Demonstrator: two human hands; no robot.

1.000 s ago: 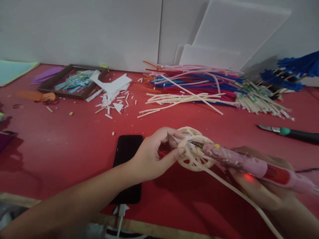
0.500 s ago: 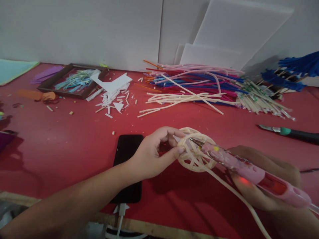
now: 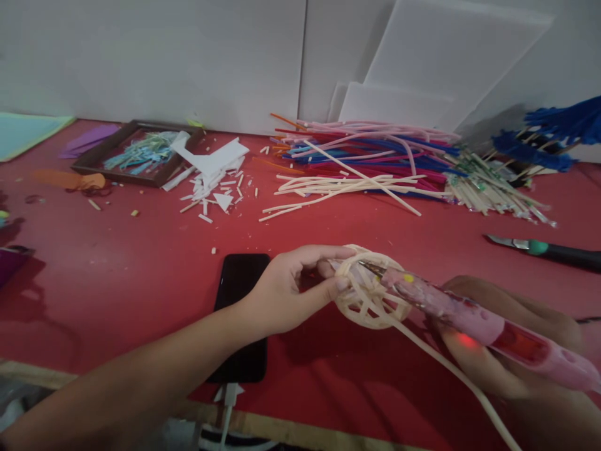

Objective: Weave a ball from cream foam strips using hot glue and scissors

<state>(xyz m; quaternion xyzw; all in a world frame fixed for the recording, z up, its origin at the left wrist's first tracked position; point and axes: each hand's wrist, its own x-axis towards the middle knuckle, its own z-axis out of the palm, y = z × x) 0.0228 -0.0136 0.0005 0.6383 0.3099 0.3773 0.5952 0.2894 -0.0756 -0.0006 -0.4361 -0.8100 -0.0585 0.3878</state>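
We find the pale woven ball (image 3: 370,294) held above the desk (image 3: 141,269), directly to the right of the left hand (image 3: 284,294), whose grip pinches its left edge between thumb and fingertips. The left hand is the nearer of the two, being in contact. The right hand (image 3: 504,379) stands off to the right, its grip closed about a pink tool (image 3: 451,310). We note that the tool's long axis runs slantwise, from the lower right up toward the left, its metal nozzle (image 3: 370,268) lying over the ball's upper loops near the left fingertips; whether it touches, we cannot tell. A loose pale strand (image 3: 436,354) leaves the ball on a similar slant, passing below the tool toward the lower right.
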